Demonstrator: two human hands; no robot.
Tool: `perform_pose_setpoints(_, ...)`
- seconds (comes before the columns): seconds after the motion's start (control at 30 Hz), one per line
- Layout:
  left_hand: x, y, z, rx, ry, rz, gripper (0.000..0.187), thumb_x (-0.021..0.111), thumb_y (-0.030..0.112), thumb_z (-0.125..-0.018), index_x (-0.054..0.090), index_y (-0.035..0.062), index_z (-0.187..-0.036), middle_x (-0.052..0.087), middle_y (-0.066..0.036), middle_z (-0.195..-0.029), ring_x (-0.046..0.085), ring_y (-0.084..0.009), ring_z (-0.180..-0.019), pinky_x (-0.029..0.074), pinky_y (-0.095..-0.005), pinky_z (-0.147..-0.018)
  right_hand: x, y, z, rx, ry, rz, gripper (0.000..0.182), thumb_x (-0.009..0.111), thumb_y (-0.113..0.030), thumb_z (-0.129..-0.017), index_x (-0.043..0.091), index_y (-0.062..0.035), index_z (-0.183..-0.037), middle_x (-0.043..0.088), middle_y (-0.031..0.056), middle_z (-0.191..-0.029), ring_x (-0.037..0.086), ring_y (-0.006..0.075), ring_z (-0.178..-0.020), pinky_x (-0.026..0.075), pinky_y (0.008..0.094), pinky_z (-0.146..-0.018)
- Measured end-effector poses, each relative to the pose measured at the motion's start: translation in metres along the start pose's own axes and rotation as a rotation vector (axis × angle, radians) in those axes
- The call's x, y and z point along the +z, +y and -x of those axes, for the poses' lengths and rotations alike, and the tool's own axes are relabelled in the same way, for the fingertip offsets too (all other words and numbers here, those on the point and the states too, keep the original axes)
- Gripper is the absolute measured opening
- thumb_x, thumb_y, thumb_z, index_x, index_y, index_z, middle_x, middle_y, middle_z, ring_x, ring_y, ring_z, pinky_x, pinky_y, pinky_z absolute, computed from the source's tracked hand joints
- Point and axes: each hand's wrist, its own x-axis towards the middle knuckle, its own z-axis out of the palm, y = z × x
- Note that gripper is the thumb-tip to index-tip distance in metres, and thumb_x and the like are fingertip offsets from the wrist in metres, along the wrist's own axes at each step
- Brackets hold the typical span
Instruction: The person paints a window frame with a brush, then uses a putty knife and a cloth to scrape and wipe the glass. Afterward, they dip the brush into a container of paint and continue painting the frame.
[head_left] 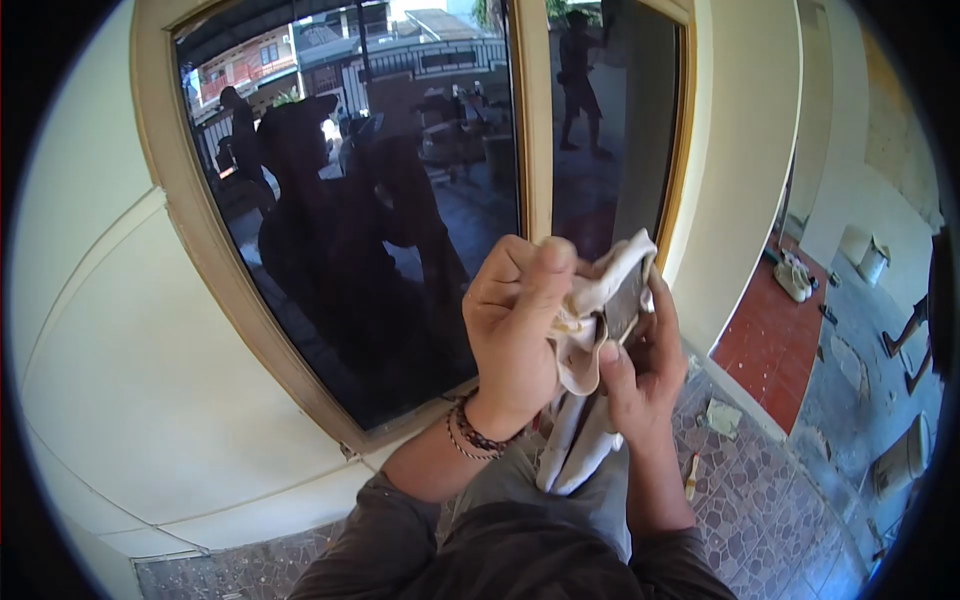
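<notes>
A crumpled white cloth [583,350] is bunched up between my two hands in front of the window, its long end hanging down toward my lap. My left hand [520,325], with a braided bracelet at the wrist, is closed on the cloth, thumb raised on top. From the other side my right hand [650,385] grips the cloth, thumb in front and fingers behind. A flat grey piece [624,305], like a scraper blade, shows between the folds; its handle, if any, is hidden.
A wood-framed dark window [360,260] reflects the street. A brush [692,476] lies on the patterned tile floor [750,510]. At right are shoes [793,278] on a red step, a white bucket [874,261], a larger bucket [902,458] and another person's legs [908,340].
</notes>
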Motion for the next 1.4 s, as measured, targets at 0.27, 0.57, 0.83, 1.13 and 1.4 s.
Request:
perform_pose_setpoints(0.27,-0.006,0.006,-0.030,-0.311,-0.218,-0.198,0.047,0.054,0.027,-0.100,0.044,-0.0044,-0.133,0.060,-0.008,-0.105,0.054,-0.0073,-0.094,0.043,-0.0202,-0.082,0.003,-0.031,-0.027,-0.105,-0.012,0.266,0.075,0.076,-0.024,-0.081,0.041,0.0109,-0.137,0.064,0.0250,-0.107,0.068,0.0280,-0.092,0.054,0.0315,-0.076)
perform_pose_setpoints(0.57,0.015,0.015,-0.060,0.074,-0.140,-0.394,0.023,0.050,0.018,-0.101,0.058,-0.0015,-0.111,0.067,-0.007,-0.099,0.064,-0.0094,-0.088,0.052,-0.0236,-0.077,0.025,-0.052,-0.067,-0.381,0.139,0.685,0.073,0.078,-0.019,-0.075,0.048,0.0032,-0.138,0.047,0.0099,-0.084,0.048,0.0226,-0.076,0.043,0.0331,-0.065)
perform_pose_setpoints(0.83,0.017,0.020,-0.082,0.215,-0.176,-0.535,0.028,0.054,0.024,-0.100,0.060,-0.0023,-0.109,0.067,-0.008,-0.092,0.060,-0.0103,-0.083,0.050,-0.0261,-0.072,0.027,-0.042,-0.087,-0.416,-0.049,0.404,0.079,0.063,-0.013,-0.085,0.020,0.0053,-0.148,0.035,0.0283,-0.142,0.037,0.0426,-0.131,0.031,0.0474,-0.109)
perform_pose_setpoints(1.13,0.009,0.056,-0.120,-0.129,-0.261,0.000,0.034,0.053,0.025,-0.100,0.052,0.0022,-0.125,0.062,-0.009,-0.114,0.063,-0.0169,-0.101,0.055,-0.0297,-0.085,0.060,-0.056,-0.132,-0.569,-0.125,0.501,0.088,0.061,-0.056,-0.086,0.032,0.0040,-0.144,0.040,0.0358,-0.117,0.052,0.0511,-0.100,0.051,0.0482,-0.081)
perform_pose_setpoints(1.4,-0.014,0.059,-0.130,-0.042,-0.387,0.002,0.049,0.047,0.039,-0.101,0.049,-0.0009,-0.130,0.060,-0.009,-0.120,0.062,-0.0188,-0.105,0.052,-0.0310,-0.090,0.077,-0.042,-0.159,-0.464,-0.213,0.484,0.069,0.059,-0.047,-0.091,0.040,-0.0042,-0.142,0.043,0.0327,-0.115,0.058,0.0481,-0.090,0.054,0.0472,-0.071)
